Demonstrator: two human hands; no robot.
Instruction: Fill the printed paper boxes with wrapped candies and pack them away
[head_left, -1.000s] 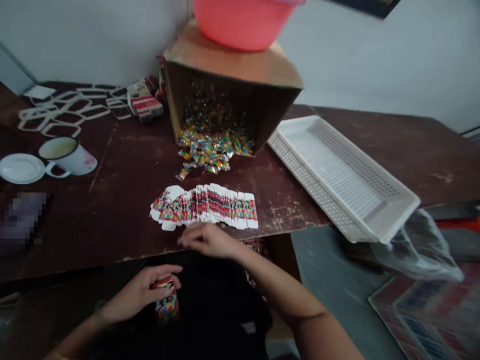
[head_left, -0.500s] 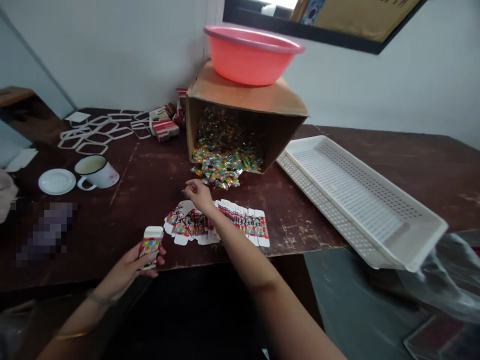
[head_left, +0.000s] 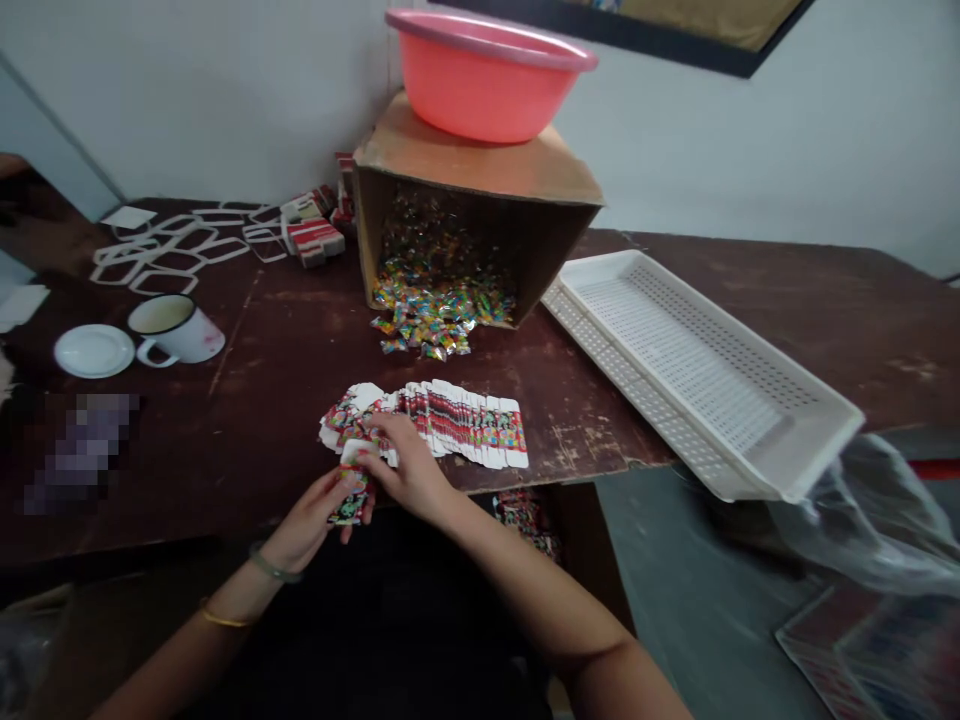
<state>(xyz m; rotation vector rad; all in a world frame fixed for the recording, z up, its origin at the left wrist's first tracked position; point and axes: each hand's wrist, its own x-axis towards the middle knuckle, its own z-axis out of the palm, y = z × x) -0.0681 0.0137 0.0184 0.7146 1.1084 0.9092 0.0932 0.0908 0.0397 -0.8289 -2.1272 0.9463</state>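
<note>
A small printed candy box [head_left: 349,508] with a white top flap is in my left hand [head_left: 304,535], whose fingers wrap round its sides. My right hand [head_left: 412,475] meets it from the right, thumb and fingers closed at the flap; whether a candy is between them is hidden. Just behind both hands, a fanned row of flattened candy boxes [head_left: 480,425] lies along the table's front edge. Farther back, wrapped candies [head_left: 431,325] spill from a cardboard box [head_left: 480,175] lying on its side.
A pink basin [head_left: 487,90] rests on the cardboard box. To the right lies a white perforated tray [head_left: 757,375]. An enamel mug [head_left: 187,335], a white saucer [head_left: 94,352], white bands [head_left: 176,262] and red-and-white bundles [head_left: 315,240] occupy the left side. Printed packs [head_left: 525,515] show below the table edge.
My right hand has come back from beside the candies to the candy box. My left hand has moved right with the box, and the view has tilted down.
</note>
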